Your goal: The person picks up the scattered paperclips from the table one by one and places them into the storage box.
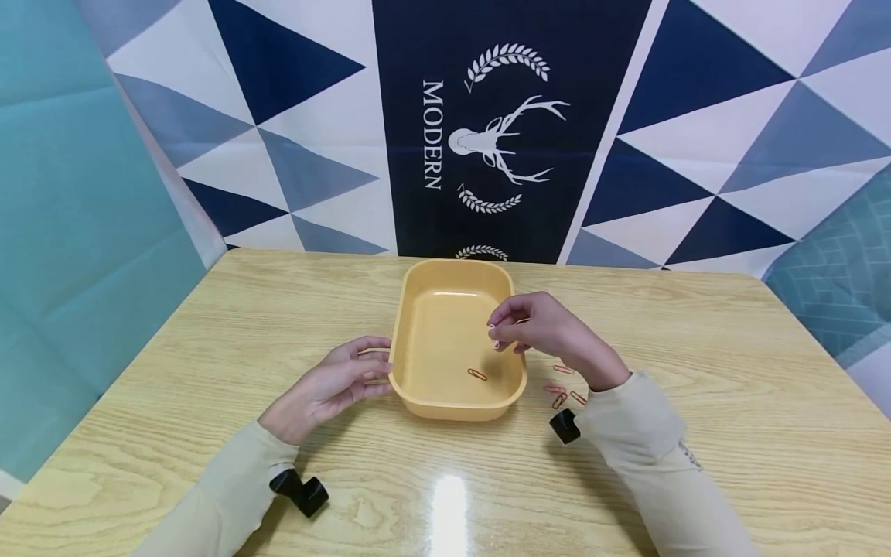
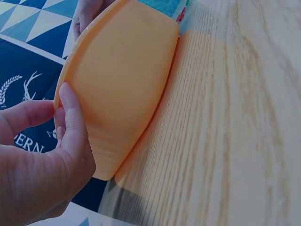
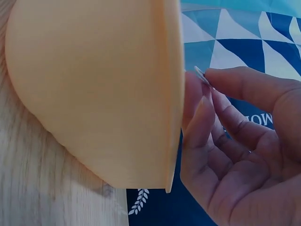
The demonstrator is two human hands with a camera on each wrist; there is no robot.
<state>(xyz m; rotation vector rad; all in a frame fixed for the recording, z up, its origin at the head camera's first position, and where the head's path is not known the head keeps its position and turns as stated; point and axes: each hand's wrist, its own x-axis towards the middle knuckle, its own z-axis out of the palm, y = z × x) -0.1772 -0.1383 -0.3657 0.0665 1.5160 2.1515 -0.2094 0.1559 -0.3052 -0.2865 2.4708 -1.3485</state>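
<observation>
A deep yellow plastic tray (image 1: 452, 406) stands on the wooden table. My left hand (image 1: 341, 379) holds its left rim, and the left wrist view has its fingers (image 2: 71, 110) against the outer wall. Above the tray's right rim, my right hand (image 1: 539, 325) pinches a pale paper clip (image 1: 493, 337) between thumb and fingertips. The right wrist view catches that clip (image 3: 201, 75) edge-on, beside the tray's wall (image 3: 94, 94). One orange-red paper clip (image 1: 477, 374) lies on the tray floor. Several reddish paper clips (image 1: 560, 400) lie on the table under the right forearm.
The wooden table (image 1: 696, 348) spreads out on both sides of the tray. Behind it hangs a patterned cloth (image 1: 515, 139) with triangles and a deer head. A black band part (image 1: 565, 426) is on the right wrist, another (image 1: 299, 492) on the left.
</observation>
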